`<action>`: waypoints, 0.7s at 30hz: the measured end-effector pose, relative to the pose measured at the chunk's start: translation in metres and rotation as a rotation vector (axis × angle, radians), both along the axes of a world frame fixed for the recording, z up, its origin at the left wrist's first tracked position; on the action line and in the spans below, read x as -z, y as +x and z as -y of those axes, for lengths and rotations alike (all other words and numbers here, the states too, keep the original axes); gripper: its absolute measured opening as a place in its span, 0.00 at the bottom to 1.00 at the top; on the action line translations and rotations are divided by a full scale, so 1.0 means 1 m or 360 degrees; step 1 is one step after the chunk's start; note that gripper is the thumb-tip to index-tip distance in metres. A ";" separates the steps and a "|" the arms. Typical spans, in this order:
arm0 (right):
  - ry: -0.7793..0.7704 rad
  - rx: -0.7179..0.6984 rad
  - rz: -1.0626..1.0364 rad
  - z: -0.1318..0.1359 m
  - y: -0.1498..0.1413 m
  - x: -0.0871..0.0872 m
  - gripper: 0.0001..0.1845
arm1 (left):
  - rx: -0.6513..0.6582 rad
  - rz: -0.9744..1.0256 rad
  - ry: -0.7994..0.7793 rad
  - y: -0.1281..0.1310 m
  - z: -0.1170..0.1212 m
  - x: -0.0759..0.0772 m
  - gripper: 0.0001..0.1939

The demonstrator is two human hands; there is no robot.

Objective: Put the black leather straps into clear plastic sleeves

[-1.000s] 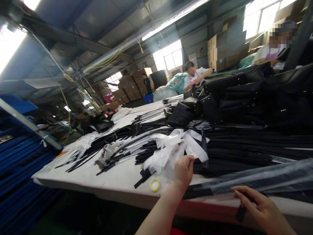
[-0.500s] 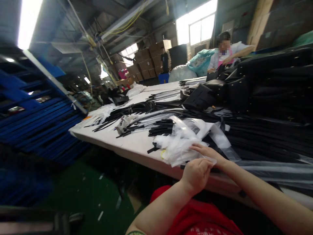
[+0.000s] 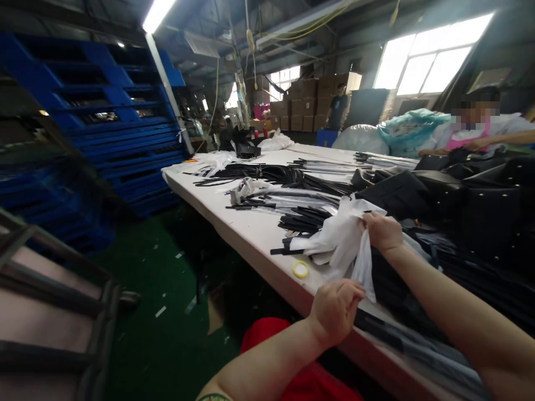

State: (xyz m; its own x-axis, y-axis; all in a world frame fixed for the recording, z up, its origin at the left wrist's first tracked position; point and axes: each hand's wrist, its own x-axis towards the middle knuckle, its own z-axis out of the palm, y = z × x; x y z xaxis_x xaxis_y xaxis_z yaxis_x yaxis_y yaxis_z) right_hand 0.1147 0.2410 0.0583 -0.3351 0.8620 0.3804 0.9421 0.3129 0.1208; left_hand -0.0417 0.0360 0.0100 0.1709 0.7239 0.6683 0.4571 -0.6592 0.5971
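A crumpled sheet of thin white plastic film point(image 3: 340, 236) is lifted off the table edge and pulled taut between both hands. My left hand point(image 3: 334, 311) is closed in a fist on its lower corner, just past the table's front edge. Higher and farther right, my right hand point(image 3: 383, 231) pinches the upper part of the film. Beneath and behind it lie bundles of black strips point(image 3: 303, 220), some wrapped in clear plastic. A yellow tape roll point(image 3: 300, 269) rests on the table edge, left of the film.
The long white table point(image 3: 217, 217) carries more black strips point(image 3: 267, 174). Black bags point(image 3: 480, 206) are piled at the right, with a co-worker point(image 3: 472, 131) behind them. Blue pallets point(image 3: 125, 150) are stacked to the left. A metal-framed rack point(image 3: 62, 301) stands at lower left.
My right hand has risen with the film, which was lying flatter and is now drawn up. The yellow tape roll has come fully into sight. My view has turned left.
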 end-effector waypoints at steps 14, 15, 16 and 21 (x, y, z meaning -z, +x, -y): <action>-0.0348 -0.0013 -0.0177 -0.032 0.003 0.043 0.21 | 0.0255 0.0012 -0.0706 -0.062 0.074 -0.038 0.05; -0.0382 -0.0001 -0.0196 -0.027 0.006 0.049 0.24 | 0.0282 -0.0056 -0.0885 -0.067 0.080 -0.040 0.05; -0.0408 0.0015 -0.0219 -0.022 0.010 0.054 0.27 | 0.0281 -0.0094 -0.1052 -0.072 0.083 -0.041 0.05; -0.0477 0.0002 -0.0362 0.031 0.027 0.058 0.35 | 0.0296 0.0070 -0.1568 -0.086 0.079 -0.043 0.10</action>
